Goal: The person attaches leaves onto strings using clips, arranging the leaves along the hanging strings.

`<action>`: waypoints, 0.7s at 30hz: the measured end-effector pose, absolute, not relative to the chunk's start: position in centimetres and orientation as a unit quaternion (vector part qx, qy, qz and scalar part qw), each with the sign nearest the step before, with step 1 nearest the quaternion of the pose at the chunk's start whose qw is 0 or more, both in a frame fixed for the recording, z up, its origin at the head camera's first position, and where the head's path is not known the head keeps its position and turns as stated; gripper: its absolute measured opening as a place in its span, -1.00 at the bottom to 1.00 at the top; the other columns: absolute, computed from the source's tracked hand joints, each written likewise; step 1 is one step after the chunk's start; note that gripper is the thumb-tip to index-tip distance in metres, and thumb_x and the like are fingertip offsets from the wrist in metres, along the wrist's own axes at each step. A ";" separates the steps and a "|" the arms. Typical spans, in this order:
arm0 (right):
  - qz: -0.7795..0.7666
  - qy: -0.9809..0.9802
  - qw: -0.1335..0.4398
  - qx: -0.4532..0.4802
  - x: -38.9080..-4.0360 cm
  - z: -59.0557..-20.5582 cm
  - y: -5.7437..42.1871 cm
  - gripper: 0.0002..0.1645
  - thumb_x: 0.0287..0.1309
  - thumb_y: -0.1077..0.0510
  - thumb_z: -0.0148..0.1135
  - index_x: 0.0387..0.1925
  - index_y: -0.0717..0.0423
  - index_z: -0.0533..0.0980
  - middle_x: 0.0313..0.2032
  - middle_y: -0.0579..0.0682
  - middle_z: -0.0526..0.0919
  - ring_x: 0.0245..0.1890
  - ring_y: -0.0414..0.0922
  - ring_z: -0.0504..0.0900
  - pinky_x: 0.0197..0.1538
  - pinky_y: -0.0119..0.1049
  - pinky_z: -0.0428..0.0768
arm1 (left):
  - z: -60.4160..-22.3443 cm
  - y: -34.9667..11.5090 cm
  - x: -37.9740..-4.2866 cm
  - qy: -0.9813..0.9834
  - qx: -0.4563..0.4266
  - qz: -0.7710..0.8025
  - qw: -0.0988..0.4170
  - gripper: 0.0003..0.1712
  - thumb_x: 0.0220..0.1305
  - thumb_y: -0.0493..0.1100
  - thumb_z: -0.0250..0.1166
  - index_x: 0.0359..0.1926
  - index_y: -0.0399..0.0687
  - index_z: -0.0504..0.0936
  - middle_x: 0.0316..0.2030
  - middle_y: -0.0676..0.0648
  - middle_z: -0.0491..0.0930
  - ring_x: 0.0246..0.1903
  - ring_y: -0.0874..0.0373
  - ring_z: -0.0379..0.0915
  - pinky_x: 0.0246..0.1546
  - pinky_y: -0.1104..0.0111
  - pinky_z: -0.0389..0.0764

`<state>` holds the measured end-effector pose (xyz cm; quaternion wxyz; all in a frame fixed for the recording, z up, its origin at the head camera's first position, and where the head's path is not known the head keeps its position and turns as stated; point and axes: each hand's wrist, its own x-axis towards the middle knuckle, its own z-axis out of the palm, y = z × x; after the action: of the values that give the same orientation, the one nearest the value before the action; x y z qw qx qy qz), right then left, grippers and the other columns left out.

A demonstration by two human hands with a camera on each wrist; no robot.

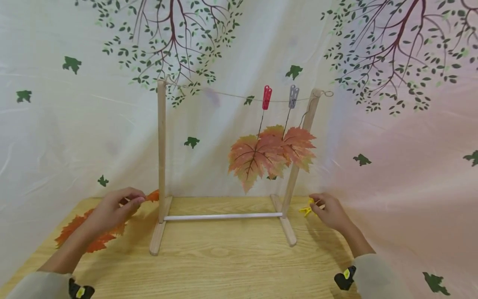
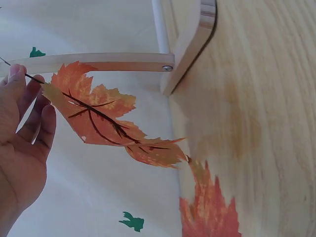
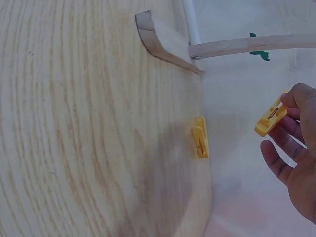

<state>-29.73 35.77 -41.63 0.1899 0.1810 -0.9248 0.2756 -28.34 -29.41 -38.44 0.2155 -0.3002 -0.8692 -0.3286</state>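
My left hand [image 1: 118, 207] pinches the dark stem of an orange artificial maple leaf [image 2: 96, 106]; in the left wrist view the leaf hangs down from the fingertips, partly folded. Below its tip, more orange leaves [image 1: 69, 228] lie on the table, partly hidden by the left forearm in the head view. At the right, my right hand [image 1: 330, 211] holds a yellow clothespin [image 3: 271, 117] between thumb and fingers. A second yellow clothespin [image 3: 200, 139] lies near the table's far edge. Two reddish leaves [image 1: 254, 155] hang from the string by a red clothespin [image 1: 267, 98] and a grey clothespin [image 1: 293, 97].
Between the hands stands a wooden frame with a left post [image 1: 162, 145], a right post [image 1: 309, 114] and a white bar [image 1: 224, 216] low down. A thin string [image 1: 231, 95] joins the post tops. Behind the wooden table [image 1: 216, 265] hangs a cloth printed with branches.
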 end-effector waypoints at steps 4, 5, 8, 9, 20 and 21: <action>0.288 -0.923 0.188 0.172 -29.7 -41.2 35.7 -0.62 0.34 0.33 0.28 0.14 0.40 0.56 -0.11 0.22 0.65 -0.17 0.10 0.68 -0.24 -0.19 0.69 | -37.5 -29.1 -28.4 -0.856 -0.314 -0.331 0.242 -0.84 0.39 -0.41 0.28 -0.11 -0.16 0.72 -0.33 0.05 0.71 -0.37 0.17 0.61 -0.32 0.52 0.59; 0.288 -0.923 0.188 0.170 -29.7 -41.0 35.6 -0.62 0.34 0.33 0.28 0.15 0.39 0.56 -0.11 0.21 0.65 -0.17 0.09 0.68 -0.22 -0.18 0.69 | -37.3 -29.1 -28.3 -0.856 -0.313 -0.331 0.246 -0.84 0.39 -0.41 0.28 -0.12 -0.16 0.72 -0.32 0.02 0.72 -0.36 0.19 0.61 -0.32 0.53 0.58; 0.289 -0.922 0.192 0.173 -29.7 -40.6 35.3 -0.62 0.34 0.34 0.29 0.14 0.39 0.57 -0.13 0.18 0.64 -0.18 0.06 0.68 -0.19 -0.15 0.69 | -36.7 -28.9 -28.0 -0.857 -0.303 -0.331 0.253 -0.85 0.40 -0.40 0.28 -0.12 -0.15 0.73 -0.31 -0.06 0.74 -0.33 0.30 0.59 -0.29 0.57 0.55; 0.288 -0.921 0.194 0.174 -29.6 -40.4 35.1 -0.63 0.33 0.34 0.29 0.14 0.40 0.57 -0.15 0.17 0.64 -0.19 0.05 0.68 -0.19 -0.15 0.70 | -36.5 -28.9 -27.9 -0.858 -0.299 -0.332 0.254 -0.85 0.40 -0.39 0.28 -0.12 -0.15 0.73 -0.31 -0.07 0.74 -0.32 0.33 0.58 -0.28 0.58 0.54; 0.283 -0.913 0.212 0.206 -29.3 -38.9 33.7 -0.63 0.31 0.35 0.30 0.12 0.39 0.58 -0.16 0.14 0.66 -0.23 0.01 0.68 -0.22 -0.26 0.70 | -34.9 -28.3 -27.7 -0.858 -0.273 -0.350 0.259 -0.85 0.46 -0.32 0.25 -0.08 -0.04 0.71 -0.29 -0.09 0.73 -0.33 0.35 0.57 -0.32 0.55 0.54; 0.281 -0.912 0.211 0.209 -29.3 -38.9 33.6 -0.63 0.31 0.34 0.30 0.12 0.38 0.58 -0.15 0.14 0.66 -0.23 0.00 0.68 -0.22 -0.26 0.70 | -34.7 -28.3 -27.6 -0.859 -0.271 -0.351 0.257 -0.85 0.47 -0.31 0.24 -0.07 -0.04 0.70 -0.29 -0.08 0.73 -0.33 0.35 0.56 -0.36 0.53 0.54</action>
<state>-29.28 33.57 -38.86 0.2108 0.2093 -0.9124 0.2815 -27.63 -28.27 -34.73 0.2568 -0.2708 -0.8586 -0.3515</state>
